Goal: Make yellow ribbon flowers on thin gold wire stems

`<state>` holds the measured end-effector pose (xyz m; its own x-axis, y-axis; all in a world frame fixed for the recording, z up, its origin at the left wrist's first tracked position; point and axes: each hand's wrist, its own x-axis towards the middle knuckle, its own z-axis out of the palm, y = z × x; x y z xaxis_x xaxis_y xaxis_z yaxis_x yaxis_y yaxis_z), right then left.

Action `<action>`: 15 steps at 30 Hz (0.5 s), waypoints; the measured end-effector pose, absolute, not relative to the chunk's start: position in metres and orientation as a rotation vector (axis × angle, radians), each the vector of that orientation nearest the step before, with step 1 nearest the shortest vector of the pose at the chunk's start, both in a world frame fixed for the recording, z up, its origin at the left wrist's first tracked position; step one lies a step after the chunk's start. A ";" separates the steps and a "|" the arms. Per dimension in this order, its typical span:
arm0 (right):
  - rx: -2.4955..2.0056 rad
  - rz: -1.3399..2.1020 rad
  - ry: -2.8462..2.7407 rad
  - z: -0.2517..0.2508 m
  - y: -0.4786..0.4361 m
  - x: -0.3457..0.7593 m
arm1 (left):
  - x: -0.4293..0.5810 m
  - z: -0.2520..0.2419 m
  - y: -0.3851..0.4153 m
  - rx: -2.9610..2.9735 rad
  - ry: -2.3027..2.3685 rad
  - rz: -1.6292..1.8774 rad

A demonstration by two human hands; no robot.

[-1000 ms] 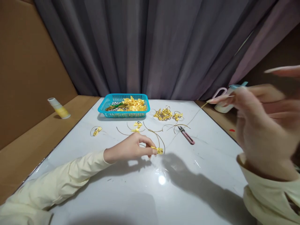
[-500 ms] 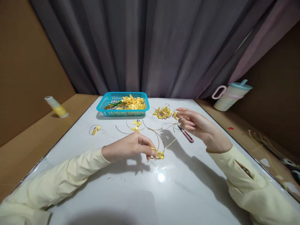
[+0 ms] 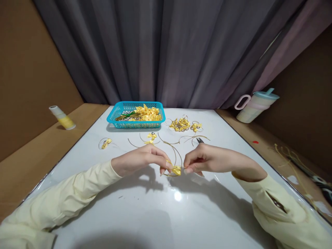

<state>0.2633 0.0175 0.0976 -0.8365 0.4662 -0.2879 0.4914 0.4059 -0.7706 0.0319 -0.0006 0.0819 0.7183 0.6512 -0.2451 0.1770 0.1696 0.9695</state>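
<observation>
Left hand (image 3: 150, 157) pinches a yellow bow (image 3: 176, 170), seemingly unfinished, at centre; right hand (image 3: 203, 159) just beside it at three o'clock, grip unclear. Looped bows (image 3: 180, 125) at twelve seem done; loose bows (image 3: 149, 114) in a basket (image 3: 129, 123) at eleven seem left

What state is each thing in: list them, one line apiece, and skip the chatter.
Left hand: pinching a yellow bow.
Right hand: fingers curled in close beside the bow; grip unclear.
Blue basket: open-topped, holding yellow pieces.
Yellow heap: loose on the white table.
Snips: mostly hidden behind the right hand.
Cup: lid on.
Gray curtain: hanging in folds.
</observation>
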 end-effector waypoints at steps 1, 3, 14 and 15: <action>0.896 -1.408 2.656 0.098 0.017 0.263 | 0.032 0.081 0.000 1.383 0.745 0.384; 0.942 -1.284 2.776 0.098 0.016 0.262 | 0.032 0.081 0.000 1.368 0.754 0.380; 1.322 -0.695 3.314 0.098 -0.002 0.250 | 0.032 0.083 -0.005 1.337 0.854 0.499; 1.358 -0.714 3.340 0.101 -0.005 0.249 | 0.032 0.085 -0.007 1.348 0.856 0.545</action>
<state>0.2492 -0.0053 0.1015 -0.6065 0.7237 0.3292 0.5259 0.6757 -0.5166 0.0323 -0.0066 0.0850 0.5959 0.7736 -0.2155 0.1318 0.1705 0.9765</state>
